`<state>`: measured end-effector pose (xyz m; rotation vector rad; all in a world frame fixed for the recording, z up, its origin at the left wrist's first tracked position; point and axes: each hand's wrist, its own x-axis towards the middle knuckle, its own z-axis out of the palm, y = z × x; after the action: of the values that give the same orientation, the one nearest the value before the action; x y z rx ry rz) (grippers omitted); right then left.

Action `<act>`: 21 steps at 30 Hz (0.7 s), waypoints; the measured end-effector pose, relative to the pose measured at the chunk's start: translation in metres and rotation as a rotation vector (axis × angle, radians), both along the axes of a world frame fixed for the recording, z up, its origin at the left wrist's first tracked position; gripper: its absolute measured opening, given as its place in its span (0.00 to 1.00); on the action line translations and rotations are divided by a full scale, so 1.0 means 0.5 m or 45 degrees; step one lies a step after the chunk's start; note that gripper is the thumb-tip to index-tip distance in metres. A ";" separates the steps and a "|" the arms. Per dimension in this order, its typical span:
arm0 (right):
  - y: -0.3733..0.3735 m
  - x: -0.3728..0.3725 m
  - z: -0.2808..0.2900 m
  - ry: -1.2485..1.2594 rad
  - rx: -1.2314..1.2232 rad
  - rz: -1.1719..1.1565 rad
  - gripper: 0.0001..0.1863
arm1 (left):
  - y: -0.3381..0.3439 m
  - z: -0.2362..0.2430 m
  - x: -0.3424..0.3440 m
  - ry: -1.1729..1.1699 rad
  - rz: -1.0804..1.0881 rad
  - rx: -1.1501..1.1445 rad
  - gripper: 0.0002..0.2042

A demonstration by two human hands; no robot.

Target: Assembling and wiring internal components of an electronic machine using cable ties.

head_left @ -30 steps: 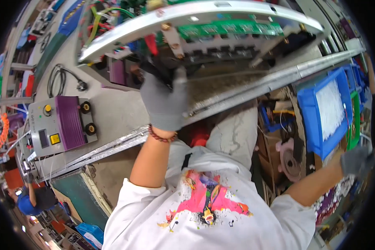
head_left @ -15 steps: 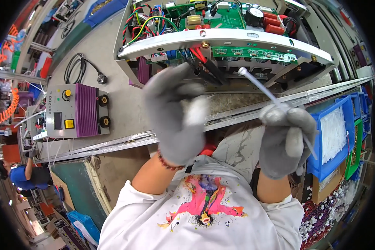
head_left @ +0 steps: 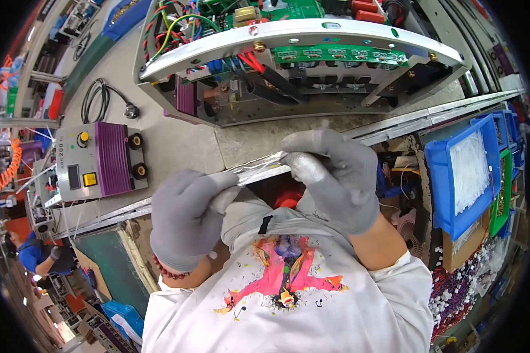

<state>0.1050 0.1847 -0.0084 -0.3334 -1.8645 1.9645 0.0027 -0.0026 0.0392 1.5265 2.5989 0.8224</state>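
Observation:
A thin white cable tie (head_left: 259, 169) stretches between my two grey-gloved hands, in front of the bench's metal edge. My left hand (head_left: 188, 215) pinches one end between thumb and forefinger. The other end is in the closed fingertips of my right hand (head_left: 338, 176), which sits a little higher. Beyond my hands stands an opened machine chassis (head_left: 359, 35) with green circuit boards. Red wires (head_left: 251, 61) and thick black sleeved cables (head_left: 271, 85) run down inside its open front, and neither hand touches them.
At left on the bench are a finished grey-and-purple machine (head_left: 109, 159) and a coiled black power cord (head_left: 97, 100). A blue bin of white cable ties (head_left: 471, 170) hangs at right, beside a green bin (head_left: 502, 203). Another person (head_left: 35, 256) works at far left.
Both hands have drawn back and down from the chassis toward my body. The cable tie, earlier in my right hand alone, is now held between both. The view has shifted slightly.

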 end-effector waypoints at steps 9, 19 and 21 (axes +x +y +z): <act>-0.024 -0.018 0.015 0.201 0.394 -0.057 0.15 | 0.033 -0.036 0.005 -0.260 0.426 0.343 0.05; 0.080 -0.018 0.124 0.607 0.786 -0.367 0.17 | 0.148 -0.044 -0.061 0.130 0.341 0.669 0.05; 0.162 -0.053 0.189 0.784 1.570 -0.327 0.16 | 0.159 -0.029 -0.056 0.163 0.377 0.664 0.05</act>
<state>0.0784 0.2654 0.0862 0.3522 -2.0308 0.4086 -0.0255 0.0770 0.0245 1.3226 2.9019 1.5831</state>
